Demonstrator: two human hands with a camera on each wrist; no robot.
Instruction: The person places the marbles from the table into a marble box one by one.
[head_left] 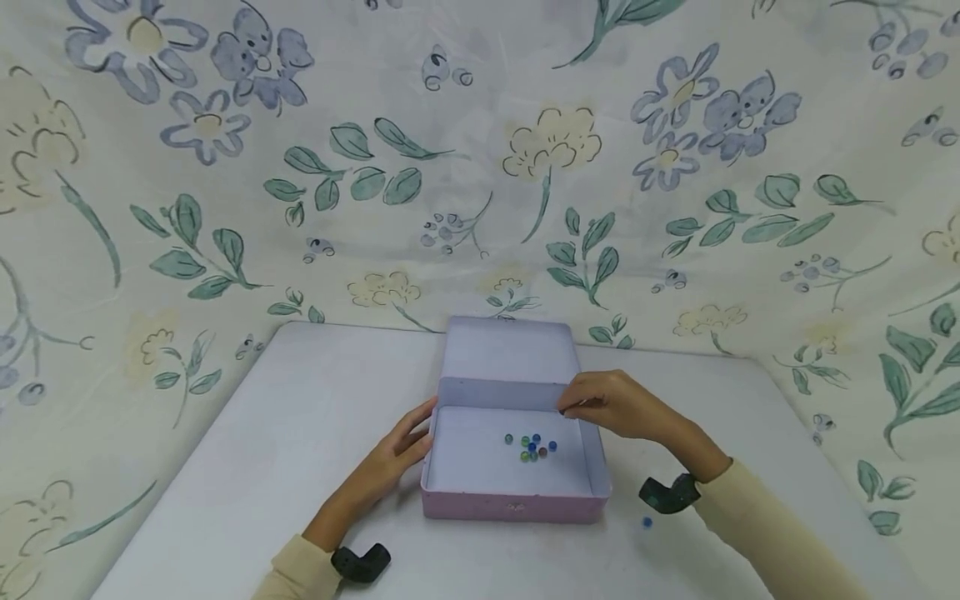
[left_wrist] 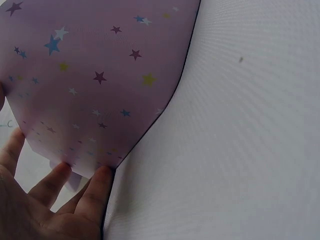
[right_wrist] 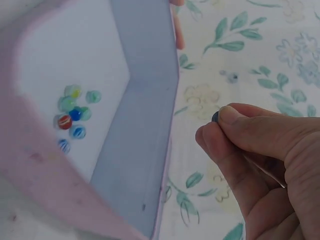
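Observation:
A pink tin box [head_left: 517,507] with a pale lilac inside stands on the table, its lid [head_left: 510,350] tipped back. Several glass marbles cluster on the box floor, among them a dark blue marble [right_wrist: 75,115] and a red marble [right_wrist: 65,121]. Over the box's right rear corner, my right hand [head_left: 617,405] pinches a small dark marble [right_wrist: 215,117] between thumb and fingertips. Most of that marble is hidden by the fingers. My left hand [head_left: 396,454] rests its extended fingertips on the box's left side, which the left wrist view shows as a star-patterned wall [left_wrist: 100,60].
One blue marble [head_left: 647,522] lies on the white table [head_left: 285,433], to the right of the box and below the right wrist. Behind the table's back edge hangs a floral cloth [head_left: 465,167]. Black wrist bands [head_left: 670,493] sit at both sleeve cuffs.

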